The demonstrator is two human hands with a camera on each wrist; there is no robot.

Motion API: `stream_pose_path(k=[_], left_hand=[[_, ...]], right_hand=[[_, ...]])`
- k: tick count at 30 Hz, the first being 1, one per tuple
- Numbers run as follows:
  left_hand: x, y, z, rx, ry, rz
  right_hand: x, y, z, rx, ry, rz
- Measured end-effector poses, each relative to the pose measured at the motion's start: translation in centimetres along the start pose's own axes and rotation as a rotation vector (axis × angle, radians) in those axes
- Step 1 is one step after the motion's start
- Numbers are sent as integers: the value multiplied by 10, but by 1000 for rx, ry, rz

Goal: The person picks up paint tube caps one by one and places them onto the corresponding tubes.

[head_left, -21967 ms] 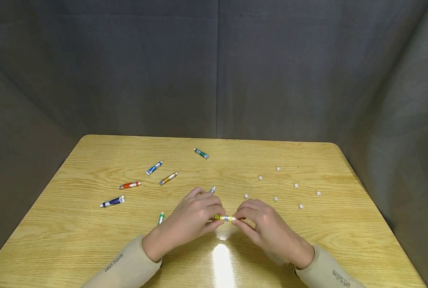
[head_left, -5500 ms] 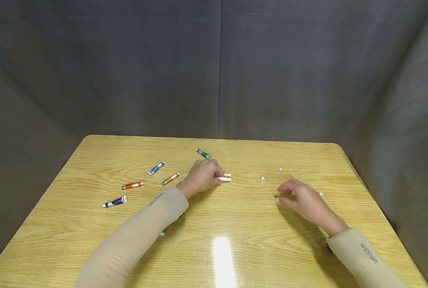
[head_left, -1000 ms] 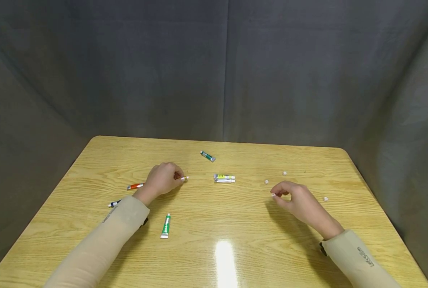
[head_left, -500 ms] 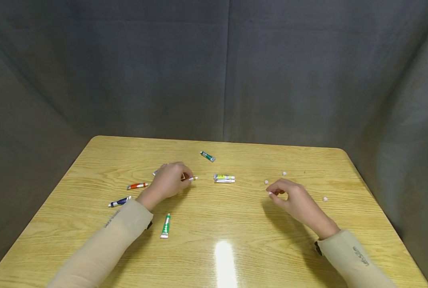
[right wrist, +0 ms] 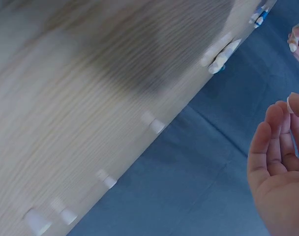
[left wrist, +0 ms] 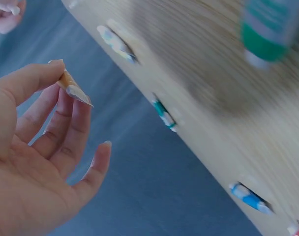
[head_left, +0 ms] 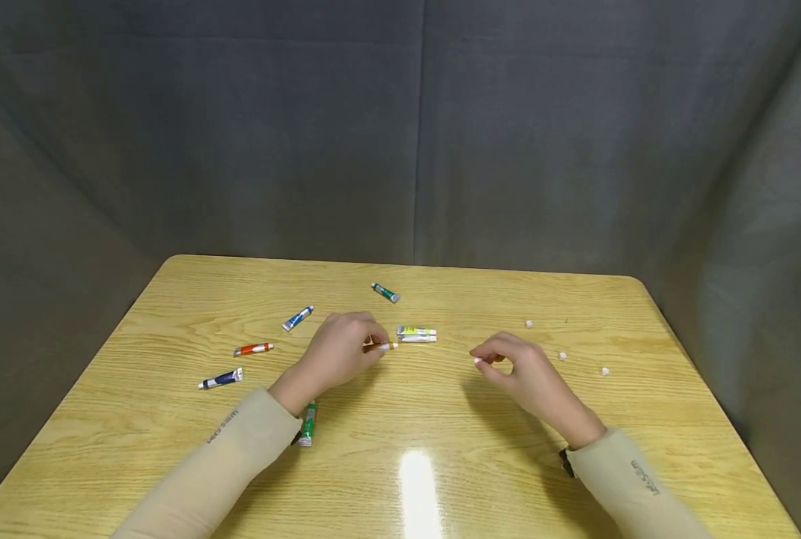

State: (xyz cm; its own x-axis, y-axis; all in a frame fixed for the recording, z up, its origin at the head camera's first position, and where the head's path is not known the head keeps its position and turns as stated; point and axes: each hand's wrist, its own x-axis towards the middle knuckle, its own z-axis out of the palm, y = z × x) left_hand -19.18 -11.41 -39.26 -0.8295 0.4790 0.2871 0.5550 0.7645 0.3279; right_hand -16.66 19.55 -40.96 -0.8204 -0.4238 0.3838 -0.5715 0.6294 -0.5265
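Orange tube pinched in left hand just left of the capped tube pair, white cap pinched in right hand; cap could be dropped or cross-threaded if misaligned.

My head camera looks forward and down over the whole table. Each wrist camera sits close beside its palm, tilted across the tabletop. All three views share the paired tubes near the centre.
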Motion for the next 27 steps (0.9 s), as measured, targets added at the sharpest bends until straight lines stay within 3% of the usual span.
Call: stream_pose_path(k=[6, 17, 27], left_hand=[[2, 21, -1, -1, 21, 75], [4, 49, -4, -11, 35, 187], [3, 58, -4, -26, 4, 190]], right_hand=[[5, -14, 6, 18, -4, 5], [8, -28, 14, 47, 32, -65], [8, -37, 17, 85, 56, -123]])
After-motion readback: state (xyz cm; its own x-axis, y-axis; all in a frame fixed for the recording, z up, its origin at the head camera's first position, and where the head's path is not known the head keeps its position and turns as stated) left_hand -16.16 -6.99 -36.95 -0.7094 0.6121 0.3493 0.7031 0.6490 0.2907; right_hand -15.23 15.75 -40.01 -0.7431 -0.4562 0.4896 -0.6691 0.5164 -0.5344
